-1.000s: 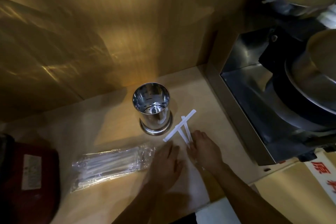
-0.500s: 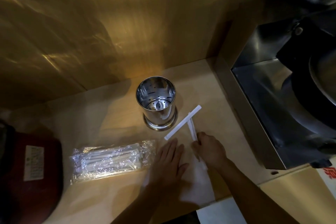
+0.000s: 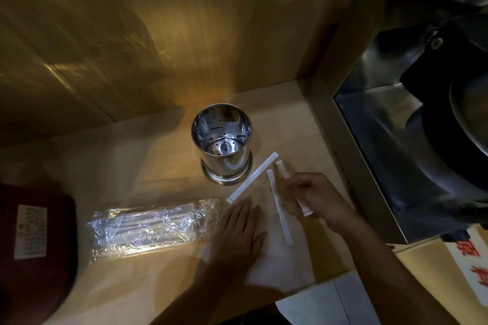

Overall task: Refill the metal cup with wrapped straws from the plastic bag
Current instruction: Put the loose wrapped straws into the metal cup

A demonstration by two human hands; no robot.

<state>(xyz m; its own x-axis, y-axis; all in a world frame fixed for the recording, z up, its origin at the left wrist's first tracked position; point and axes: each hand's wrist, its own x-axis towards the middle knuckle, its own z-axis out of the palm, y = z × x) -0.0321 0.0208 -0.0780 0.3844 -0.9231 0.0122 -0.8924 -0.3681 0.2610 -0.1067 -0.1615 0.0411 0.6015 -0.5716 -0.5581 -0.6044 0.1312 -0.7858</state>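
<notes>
The shiny metal cup [image 3: 221,144] stands upright and empty on the wooden counter, its perforated bottom visible. A clear plastic bag [image 3: 151,227] holding several wrapped straws lies flat to its lower left. Two white wrapped straws lie loose on the counter: one slanted [image 3: 253,177] just right of the cup's base, one [image 3: 279,208] running toward me. My right hand [image 3: 315,196] is closed around a third wrapped straw [image 3: 283,170], whose ends stick out on both sides of the fist. My left hand [image 3: 237,229] rests flat, palm down, fingers apart, beside the bag's right end.
A steel machine housing [image 3: 369,145] with a dark round part fills the right side. A wooden wall [image 3: 184,21] rises behind the cup. A dark red object with a white label [image 3: 31,240] sits at the left. A red-lettered sign [image 3: 472,264] is at the lower right.
My right hand has moved right and picked one wrapped straw off the pile, leaving two on the counter. My left hand stayed flat beside the bag.
</notes>
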